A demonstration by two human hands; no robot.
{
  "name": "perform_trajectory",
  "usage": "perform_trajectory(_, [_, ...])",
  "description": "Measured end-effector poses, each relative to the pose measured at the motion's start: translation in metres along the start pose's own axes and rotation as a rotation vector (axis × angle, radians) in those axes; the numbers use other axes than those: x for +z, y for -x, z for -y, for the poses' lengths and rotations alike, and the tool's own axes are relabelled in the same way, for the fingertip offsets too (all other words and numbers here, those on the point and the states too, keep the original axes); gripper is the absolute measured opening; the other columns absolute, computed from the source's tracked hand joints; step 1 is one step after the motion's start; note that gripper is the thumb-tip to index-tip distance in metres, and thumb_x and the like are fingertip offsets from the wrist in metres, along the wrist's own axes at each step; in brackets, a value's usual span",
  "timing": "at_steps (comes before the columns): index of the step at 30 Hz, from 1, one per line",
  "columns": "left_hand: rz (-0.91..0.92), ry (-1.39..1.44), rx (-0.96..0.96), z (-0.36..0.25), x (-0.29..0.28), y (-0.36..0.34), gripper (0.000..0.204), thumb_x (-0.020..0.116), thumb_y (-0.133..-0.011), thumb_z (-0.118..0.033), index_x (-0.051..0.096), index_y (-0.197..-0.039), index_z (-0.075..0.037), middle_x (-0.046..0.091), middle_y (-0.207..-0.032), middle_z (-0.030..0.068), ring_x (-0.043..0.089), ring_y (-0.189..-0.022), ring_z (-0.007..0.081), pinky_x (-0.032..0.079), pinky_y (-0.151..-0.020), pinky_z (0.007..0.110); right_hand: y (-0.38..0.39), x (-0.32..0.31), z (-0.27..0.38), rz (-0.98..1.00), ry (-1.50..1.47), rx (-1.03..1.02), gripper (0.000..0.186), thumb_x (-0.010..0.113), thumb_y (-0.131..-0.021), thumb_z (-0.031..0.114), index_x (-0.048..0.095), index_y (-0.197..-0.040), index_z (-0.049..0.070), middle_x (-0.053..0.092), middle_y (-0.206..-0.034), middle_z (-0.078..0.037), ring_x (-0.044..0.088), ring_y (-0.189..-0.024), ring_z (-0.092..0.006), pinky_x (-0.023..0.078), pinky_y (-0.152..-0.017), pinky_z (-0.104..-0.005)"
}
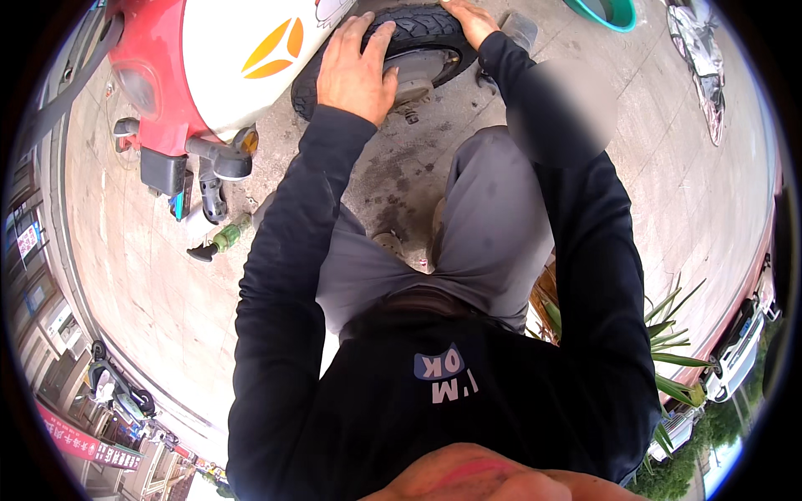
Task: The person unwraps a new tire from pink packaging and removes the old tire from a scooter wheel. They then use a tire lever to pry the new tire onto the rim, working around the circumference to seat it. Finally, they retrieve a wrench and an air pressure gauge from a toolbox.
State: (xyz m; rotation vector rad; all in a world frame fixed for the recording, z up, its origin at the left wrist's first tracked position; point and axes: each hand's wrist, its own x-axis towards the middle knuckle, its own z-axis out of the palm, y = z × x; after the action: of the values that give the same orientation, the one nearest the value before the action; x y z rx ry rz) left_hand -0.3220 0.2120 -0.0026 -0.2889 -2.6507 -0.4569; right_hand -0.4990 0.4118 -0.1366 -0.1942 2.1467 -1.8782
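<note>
A black scooter tyre [415,23] on a grey metal wheel hub [418,71] stands at the top, in front of my knees. My left hand [357,73] lies on the tyre's left side with the fingers spread and nothing gripped in them; it is open. On the tyre's right side rests my right hand [473,22], its visible fingers stretched out along the tread. The top edge of the picture cuts off some of its fingertips. Left of the wheel is the red and white scooter body [225,58] with orange marks.
Below the scooter's body lie a dark clog-like shoe [212,199] and a green spray bottle [230,235] with a black head. A teal basin [614,17] stands at the top right, near a silvery crumpled cover [700,63]. A spiky-leaved plant [671,342] is beside my right elbow.
</note>
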Motion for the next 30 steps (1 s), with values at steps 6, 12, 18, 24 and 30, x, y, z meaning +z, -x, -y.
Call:
perform_trajectory(6, [0.346,0.45,-0.236,-0.047,-0.053,0.105,0.047,0.077,-0.081,-0.014,0.062,-0.125,-0.006,0.06,-0.131,0.0136,0.059,-0.121,0.0339,0.049,-0.102,0.042,-0.036,0.025,0.026,0.018,-0.178,0.179,0.045,0.065,-0.095,0.04,0.07,-0.117,0.0,0.072,-0.107,-0.011,0.065,-0.098,-0.0207,0.051,-0.089,-0.0343])
perform_trajectory(12, [0.356,0.586,-0.529,-0.017,-0.07,0.152,0.042,0.077,-0.085,-0.022,0.065,-0.121,-0.002,0.068,-0.118,0.0184,0.066,-0.11,0.0349,0.052,-0.096,0.04,-0.051,0.02,0.012,-0.294,0.569,0.017,0.068,0.049,-0.099,0.057,0.058,-0.139,0.002,0.061,-0.135,-0.025,0.057,-0.126,-0.0378,0.042,-0.108,-0.0412])
perform_trajectory(18, [0.369,0.598,-0.714,0.026,-0.043,0.133,0.039,0.075,-0.09,-0.023,0.065,-0.12,0.0,0.07,-0.117,0.0176,0.069,-0.109,0.027,0.055,-0.092,0.036,-0.038,0.003,0.018,-0.318,0.701,-0.089,0.068,0.039,-0.101,0.06,0.06,-0.136,0.005,0.061,-0.133,-0.025,0.055,-0.129,-0.0386,0.038,-0.11,-0.0424])
perform_trajectory(24, [0.218,1.005,-1.251,0.068,0.045,0.158,0.058,0.068,-0.086,0.0,0.047,-0.139,0.005,0.058,-0.137,0.0203,0.06,-0.123,0.0281,0.051,-0.097,0.035,-0.009,0.031,0.051,-0.051,0.52,-0.016,0.065,0.043,-0.101,0.058,0.062,-0.134,0.005,0.064,-0.13,-0.024,0.058,-0.126,-0.036,0.04,-0.108,-0.0402])
perform_trajectory(30, [-0.098,0.872,-1.2,0.04,0.1,0.166,0.073,0.066,-0.074,0.012,0.041,-0.142,0.004,0.048,-0.145,0.0197,0.05,-0.134,0.0322,0.047,-0.104,0.039,-0.004,0.039,0.05,-0.057,0.315,-0.046,0.06,0.051,-0.101,0.05,0.061,-0.132,0.001,0.065,-0.129,-0.023,0.058,-0.124,-0.0337,0.041,-0.107,-0.0387])
